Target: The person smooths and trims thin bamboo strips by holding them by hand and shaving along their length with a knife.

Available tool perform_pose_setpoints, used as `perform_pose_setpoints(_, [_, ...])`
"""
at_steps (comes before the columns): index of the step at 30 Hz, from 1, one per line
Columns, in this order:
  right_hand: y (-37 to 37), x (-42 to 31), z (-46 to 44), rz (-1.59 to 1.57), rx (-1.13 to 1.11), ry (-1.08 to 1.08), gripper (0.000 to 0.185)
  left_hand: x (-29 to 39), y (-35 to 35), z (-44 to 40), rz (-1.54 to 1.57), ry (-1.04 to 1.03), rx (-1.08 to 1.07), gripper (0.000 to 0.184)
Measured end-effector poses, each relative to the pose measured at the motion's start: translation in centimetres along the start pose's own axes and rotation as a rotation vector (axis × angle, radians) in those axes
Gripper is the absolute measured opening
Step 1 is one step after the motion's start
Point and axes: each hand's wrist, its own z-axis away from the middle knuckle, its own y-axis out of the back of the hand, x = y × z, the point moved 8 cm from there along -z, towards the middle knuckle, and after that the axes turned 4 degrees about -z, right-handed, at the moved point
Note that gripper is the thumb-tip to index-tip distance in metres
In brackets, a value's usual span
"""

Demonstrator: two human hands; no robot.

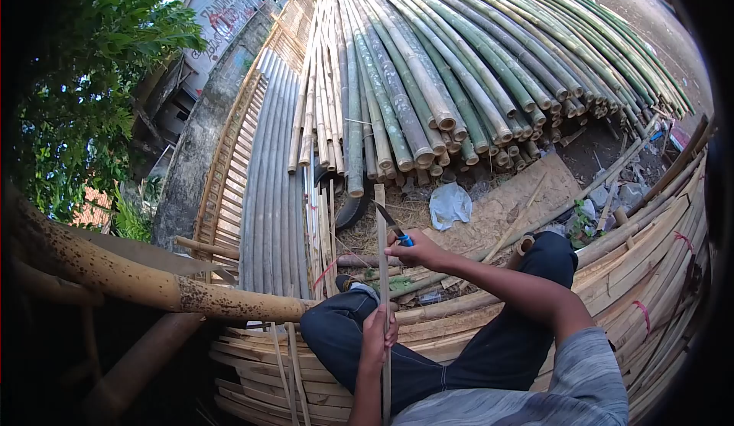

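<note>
My left hand (376, 333) is wrapped round a long, narrow bamboo strip (382, 265) that stands nearly upright between my legs. Higher up, my right hand (413, 249) grips the blue handle of a knife (391, 219) with a dark, curved blade. That blade points up and to the left, and its tip comes close to the strip's upper end. The fingers of my right hand are right beside the strip; whether they touch it I cannot tell.
A large stack of bamboo poles (459, 82) fans out ahead. Split bamboo slats (474, 326) lie under and around my legs. At left are a thick spotted pole (229, 301) and corrugated sheets (267, 181). A pale plastic bag (450, 206) lies on the ground.
</note>
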Motion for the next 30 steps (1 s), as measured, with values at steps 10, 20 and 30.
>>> perform_pose_setpoints(10, [6.5,-7.5,-0.3,0.213,0.348,0.283,0.026,-5.6,0.3,4.8,-0.02,0.243,-0.234,0.036])
perform_pose_setpoints(20, [0.6,-4.3,0.8,1.117,0.208,0.338,0.031,-0.4,-0.1,1.9,0.1,0.03,-0.095,0.024])
perform_pose_setpoints(30, [0.0,-3.6,-0.3,1.456,0.239,0.448,0.022,1.8,-1.1,1.2,-0.504,-0.224,0.198,0.016])
